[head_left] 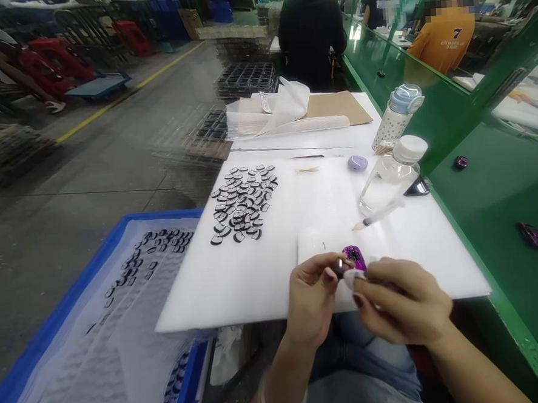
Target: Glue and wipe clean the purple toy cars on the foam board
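Head view: left hand (309,299) is pinching a dark glossy piece (340,267), eight o'clock of the purple item (355,256), right hand (405,302) is holding a white wad (352,276) against it, and its probably light, slippery surface is favouring edge grips.

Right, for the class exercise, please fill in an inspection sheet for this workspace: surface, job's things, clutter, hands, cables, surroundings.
Surface: white-covered table, many small dark-edged pieces spread on its left side.
Job's things: small dark part and white wad, both in hand; purple car-shaped piece just beyond the fingers.
Clutter: clear bottle with white cap, dotted bottle, lilac object.
Hands: left hand pinches the dark part; right hand holds the wad close against it, exact contact unclear.
Cables: nothing seen.
Surroundings: blue-rimmed tray at left; green surface at right bearing purple pieces; person in black ahead.
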The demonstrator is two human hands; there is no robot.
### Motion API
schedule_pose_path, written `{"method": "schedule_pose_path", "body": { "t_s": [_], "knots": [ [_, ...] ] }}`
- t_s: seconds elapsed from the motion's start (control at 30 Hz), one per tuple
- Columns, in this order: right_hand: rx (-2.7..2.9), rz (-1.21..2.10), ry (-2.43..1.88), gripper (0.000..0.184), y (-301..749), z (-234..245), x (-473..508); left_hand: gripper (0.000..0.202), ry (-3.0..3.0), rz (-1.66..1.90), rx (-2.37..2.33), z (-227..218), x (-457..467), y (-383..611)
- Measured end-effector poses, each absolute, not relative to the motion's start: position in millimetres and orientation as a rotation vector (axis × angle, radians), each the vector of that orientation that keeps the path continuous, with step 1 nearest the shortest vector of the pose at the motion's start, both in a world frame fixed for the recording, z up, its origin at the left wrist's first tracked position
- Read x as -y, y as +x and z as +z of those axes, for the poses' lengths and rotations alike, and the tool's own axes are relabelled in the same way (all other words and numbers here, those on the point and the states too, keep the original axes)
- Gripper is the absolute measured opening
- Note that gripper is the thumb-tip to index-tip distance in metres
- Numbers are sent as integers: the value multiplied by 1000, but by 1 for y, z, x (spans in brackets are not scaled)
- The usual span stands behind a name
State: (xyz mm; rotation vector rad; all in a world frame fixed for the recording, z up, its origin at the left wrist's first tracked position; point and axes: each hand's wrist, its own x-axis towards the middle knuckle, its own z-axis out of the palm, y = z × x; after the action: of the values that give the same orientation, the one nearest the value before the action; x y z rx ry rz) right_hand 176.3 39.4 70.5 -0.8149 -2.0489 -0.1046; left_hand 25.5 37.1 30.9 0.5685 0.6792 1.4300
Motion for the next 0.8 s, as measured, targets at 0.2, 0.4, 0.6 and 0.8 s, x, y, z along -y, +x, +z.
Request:
{"method": "schedule_pose_path", "body": {
  "t_s": [0.2, 0.4, 0.6, 0.8],
  "knots": [
    [1717, 335, -1297, 24, 213, 56, -25, 21, 1565, 1465, -1155, 34, -24, 16],
    [1725, 592, -1386, 10, 204, 40, -22, 25, 2171, 1459, -1254, 23, -24, 29],
    [1733, 629, -1416, 7, 201, 36, -20, 26, 2054, 1393, -1344, 23, -24, 28],
    [1717, 709, -1454, 7, 199, 38, -18, 21, 2165, 1291, -1411, 22, -25, 26]
  ]
}}
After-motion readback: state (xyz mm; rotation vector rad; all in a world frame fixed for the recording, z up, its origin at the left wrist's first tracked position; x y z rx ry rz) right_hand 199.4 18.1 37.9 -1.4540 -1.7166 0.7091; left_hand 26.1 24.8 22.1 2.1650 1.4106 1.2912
